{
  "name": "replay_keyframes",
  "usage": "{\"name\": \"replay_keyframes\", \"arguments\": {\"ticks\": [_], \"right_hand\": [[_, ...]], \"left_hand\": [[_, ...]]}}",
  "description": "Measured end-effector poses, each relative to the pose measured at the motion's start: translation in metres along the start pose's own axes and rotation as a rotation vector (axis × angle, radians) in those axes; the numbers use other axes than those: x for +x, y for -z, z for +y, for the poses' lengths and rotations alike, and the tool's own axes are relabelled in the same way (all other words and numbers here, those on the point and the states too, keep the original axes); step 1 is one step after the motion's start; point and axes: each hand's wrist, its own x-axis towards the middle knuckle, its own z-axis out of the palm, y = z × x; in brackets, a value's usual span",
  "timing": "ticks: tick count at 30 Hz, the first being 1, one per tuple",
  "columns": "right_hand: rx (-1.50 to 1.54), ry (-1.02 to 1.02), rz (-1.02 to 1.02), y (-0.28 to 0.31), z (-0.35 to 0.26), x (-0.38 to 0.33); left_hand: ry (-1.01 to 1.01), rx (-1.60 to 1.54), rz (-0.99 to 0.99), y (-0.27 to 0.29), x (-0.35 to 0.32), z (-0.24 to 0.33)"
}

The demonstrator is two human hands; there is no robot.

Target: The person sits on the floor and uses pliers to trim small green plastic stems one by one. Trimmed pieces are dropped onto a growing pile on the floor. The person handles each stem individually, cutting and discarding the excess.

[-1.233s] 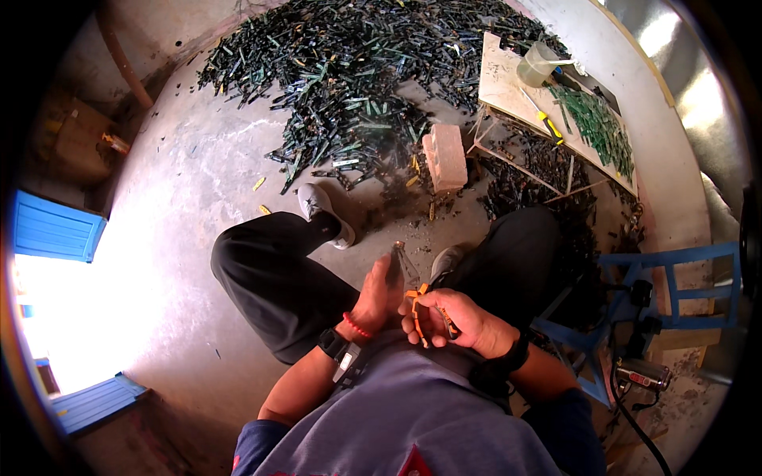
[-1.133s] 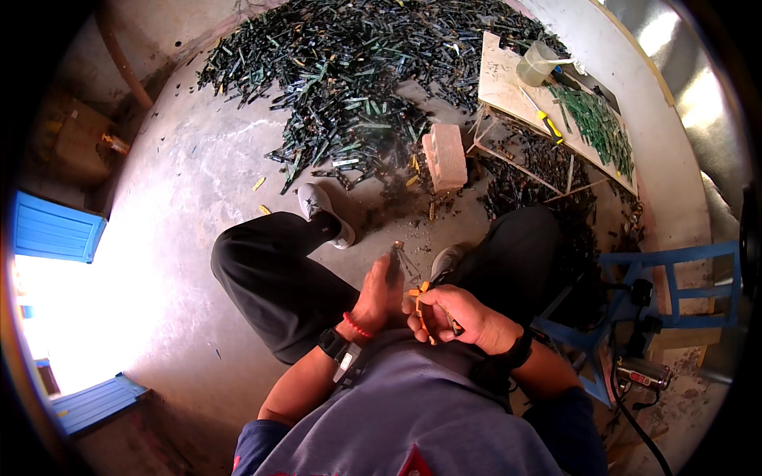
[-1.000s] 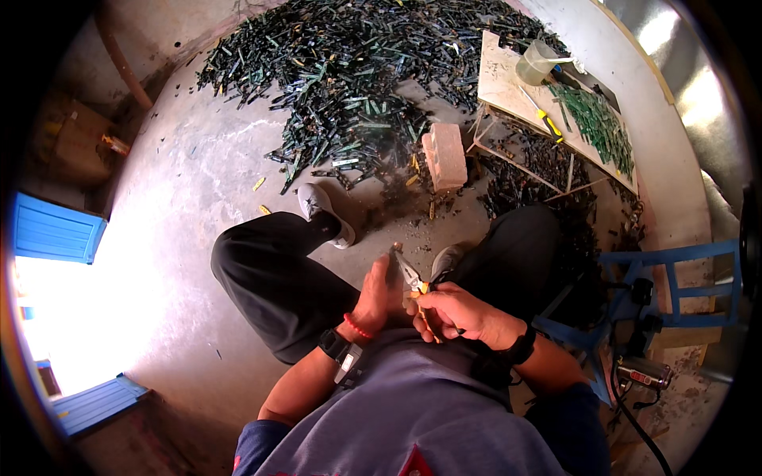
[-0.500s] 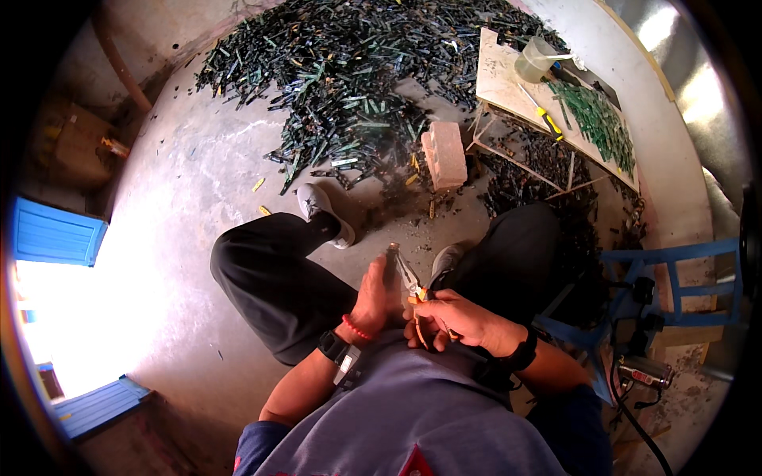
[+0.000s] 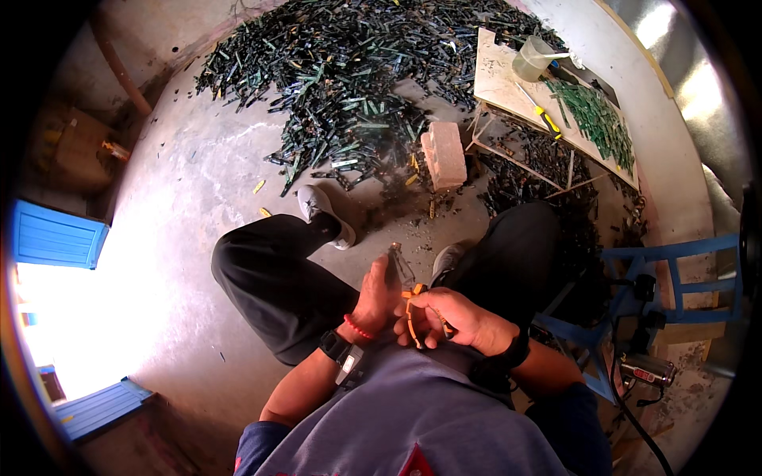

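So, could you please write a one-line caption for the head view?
Seated person's right hand grips orange-handled pliers against the left hand, above a concrete floor strewn with dark green strips.

Only one package: brown cardboard box [image 5: 73,151], boxy, far left of the frame above the blue shutter, partly in shadow. No labels, signs or screens visible.

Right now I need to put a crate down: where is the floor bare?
Bare concrete floor lies left of the grey shoe, between the dark scrap pile and the blue doors. Crowded: around the brick and under the board table.
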Motion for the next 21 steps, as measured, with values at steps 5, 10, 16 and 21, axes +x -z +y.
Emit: {"name": "replay_keyframes", "arguments": {"ticks": [5, 10, 16, 21], "right_hand": [[0.016, -0.006, 0.031, -0.006, 0.002, 0.000], [0.011, 0.024, 0.050, -0.001, 0.007, 0.002], [0.007, -0.005, 0.083, 0.005, 0.001, 0.002], [-0.177, 0.018, 0.101, 0.009, -0.004, -0.004]], "left_hand": [[0.141, -0.312, 0.126, -0.011, -0.008, 0.044], [0.037, 0.181, -0.013, 0.001, -0.004, 0.018], [0.085, 0.059, 0.043, -0.001, 0.001, 0.005], [-0.236, 0.427, 0.049, -0.005, -0.006, 0.009]]}}
